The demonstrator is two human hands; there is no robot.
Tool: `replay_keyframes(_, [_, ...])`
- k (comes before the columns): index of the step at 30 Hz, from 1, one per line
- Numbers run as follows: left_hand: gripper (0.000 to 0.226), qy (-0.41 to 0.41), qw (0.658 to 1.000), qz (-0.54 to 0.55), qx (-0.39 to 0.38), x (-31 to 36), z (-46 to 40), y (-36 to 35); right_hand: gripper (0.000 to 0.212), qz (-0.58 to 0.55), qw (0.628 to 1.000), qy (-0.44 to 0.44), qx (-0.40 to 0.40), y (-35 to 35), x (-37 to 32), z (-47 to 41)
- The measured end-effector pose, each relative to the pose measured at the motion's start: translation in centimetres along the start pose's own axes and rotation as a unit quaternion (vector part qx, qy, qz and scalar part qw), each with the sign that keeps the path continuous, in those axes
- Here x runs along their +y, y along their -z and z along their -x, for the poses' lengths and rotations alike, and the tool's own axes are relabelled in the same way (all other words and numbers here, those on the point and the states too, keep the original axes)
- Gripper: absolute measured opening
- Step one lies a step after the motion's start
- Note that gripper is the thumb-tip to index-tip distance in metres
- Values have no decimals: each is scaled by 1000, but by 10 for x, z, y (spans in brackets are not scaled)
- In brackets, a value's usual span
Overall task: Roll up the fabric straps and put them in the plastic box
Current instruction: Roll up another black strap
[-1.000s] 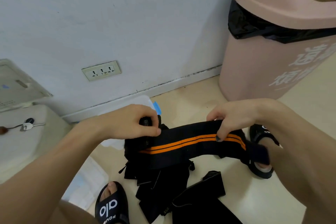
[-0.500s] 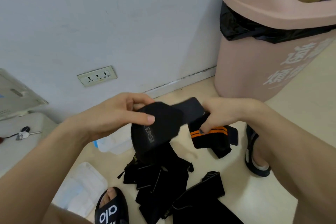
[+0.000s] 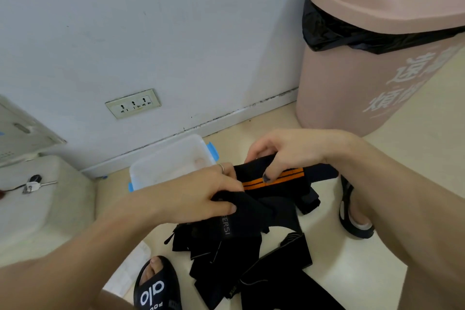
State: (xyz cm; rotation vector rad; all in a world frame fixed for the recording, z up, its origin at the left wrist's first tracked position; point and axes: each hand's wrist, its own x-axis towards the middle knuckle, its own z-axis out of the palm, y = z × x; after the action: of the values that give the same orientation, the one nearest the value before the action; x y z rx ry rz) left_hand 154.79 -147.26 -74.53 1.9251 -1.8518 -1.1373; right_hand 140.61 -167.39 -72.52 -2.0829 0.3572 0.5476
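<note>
Frame centre: left hand (image 3: 201, 196) and right hand (image 3: 284, 156) pinch orange-striped strap (image 3: 274, 181), fingers curled. Risk: loose tail slipping, roll unwinding before plastic box (image 3: 161, 166).

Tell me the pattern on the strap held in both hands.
Black strap with two orange stripes along it; seen best in the head view.

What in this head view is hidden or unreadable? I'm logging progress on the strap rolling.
- Black fabric strap with orange stripes: how far it is rolled is hidden by the left hand and right hand.
- Clear plastic box with blue clips: its near edge is covered by the left hand.
- Pile of black straps on the floor: overlapping, cut off at the bottom edge, so uncountable.
</note>
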Motion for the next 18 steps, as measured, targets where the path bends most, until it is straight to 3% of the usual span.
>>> replay_keyframes(4, [6,4,996,-84,30,-3,-4,-9,38,43,998,8,41,-3,-2,-1])
replay_keyframes(7, [10,13,997,-59,47,-2,-4,-4,41,154,980,5,123,-7,-1,-4])
replay_keyframes(12, [27,6,995,81,52,4,2,13,36,392,878,53,270,-10,10,-24])
replay_keyframes(15, [5,3,985,162,53,3,4,16,38,400,838,140,344,-7,19,-31])
replay_keyframes(18, [33,14,976,200,90,-2,4,18,22,354,833,207,373,-11,15,-21])
